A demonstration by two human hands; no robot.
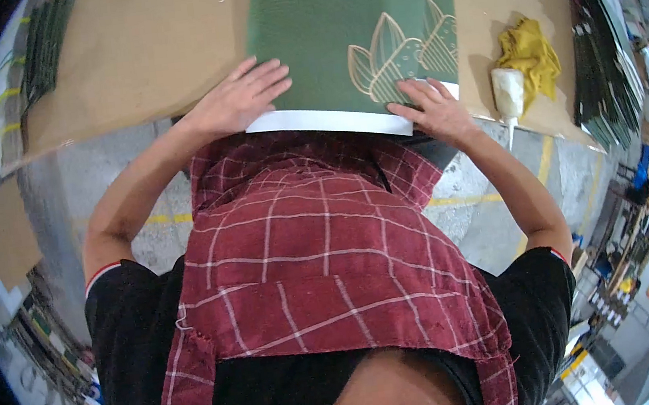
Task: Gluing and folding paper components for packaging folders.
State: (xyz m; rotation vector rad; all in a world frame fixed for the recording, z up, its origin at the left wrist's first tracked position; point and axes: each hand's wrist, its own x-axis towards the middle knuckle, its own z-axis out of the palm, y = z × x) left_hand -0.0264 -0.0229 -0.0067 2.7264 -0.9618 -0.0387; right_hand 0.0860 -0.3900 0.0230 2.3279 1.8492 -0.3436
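Observation:
A large green sheet (307,52) with gold leaf drawings lies on the brown-covered table in front of me. Along its near edge runs a white strip (331,123), which reaches the table's front edge by my apron. My left hand (244,98) rests flat across the sheet's left near corner, fingers stretched out and pointing right. On the right near corner lies my right hand (434,108), its fingers spread over the sheet beside the gold leaves. Neither hand grips anything that I can see.
Right of the sheet are a yellow cloth (532,55) and a white bottle (509,92) with a narrow nozzle over the table edge. Stacks of dark green sheets stand at the far right (603,51) and far left (47,50). The table (139,47) has a brown cover.

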